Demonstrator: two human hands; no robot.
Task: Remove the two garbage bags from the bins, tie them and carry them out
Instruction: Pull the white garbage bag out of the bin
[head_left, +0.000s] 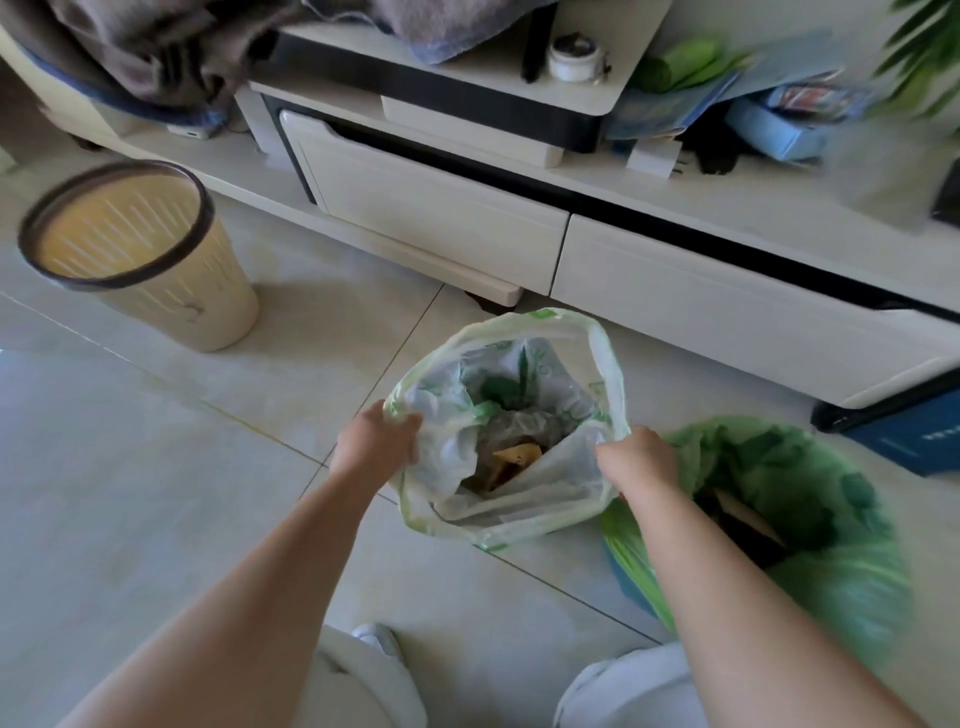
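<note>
Pale tiled floor (156, 493) with dark grout lines, bearing an unlined beige slatted bin (156, 260) with a dark rim at upper left. Near centre stands an open whitish-green garbage bag (519, 509); just beside it, at right, a blue bin lined with a green garbage bag (810, 519). Behind them a low white cabinet (675, 291) with drawers stands on the floor.

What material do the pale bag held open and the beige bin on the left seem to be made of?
Pale bag: thin plastic film, semi-translucent, with soft creases and green print; both hands pinch its rim. Beige bin: probably rigid moulded plastic, matt, with slotted walls and a dark rim.
</note>
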